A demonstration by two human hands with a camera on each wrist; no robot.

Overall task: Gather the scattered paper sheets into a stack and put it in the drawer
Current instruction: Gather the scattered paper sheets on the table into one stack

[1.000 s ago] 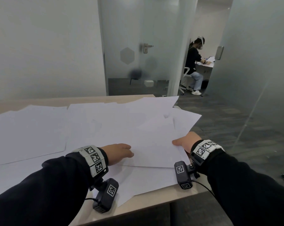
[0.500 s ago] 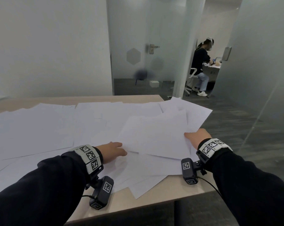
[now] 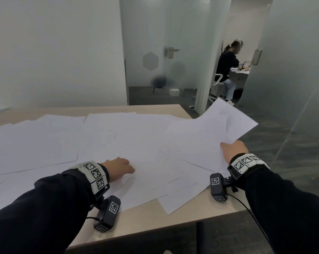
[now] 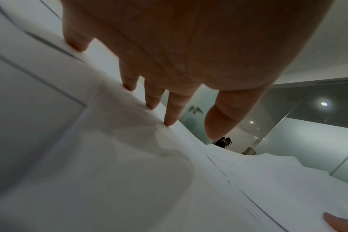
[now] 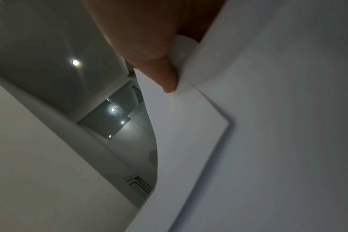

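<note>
Several white paper sheets (image 3: 118, 143) lie scattered and overlapping across a light wooden table (image 3: 175, 215). My left hand (image 3: 121, 166) lies flat on the sheets near the front middle, its straight fingertips (image 4: 170, 120) pressing the paper (image 4: 109, 172). My right hand (image 3: 232, 149) is at the table's right edge and pinches a few sheets (image 3: 215, 129), thumb on top, fingers hidden beneath. Those sheets are lifted and stick out past the table's right edge. In the right wrist view the thumb (image 5: 165, 75) presses on the held paper (image 5: 268, 125). No drawer is in view.
The table's front edge (image 3: 155, 233) is close to me and its right edge drops to dark carpet. Frosted glass walls and a glass door (image 3: 155, 57) stand beyond the table. Another person (image 3: 228, 70) sits at a desk in the far room.
My right hand has moved right and away, lifting its sheets off the pile until they hang past the table's edge. My left hand stayed pressed flat on the papers.
</note>
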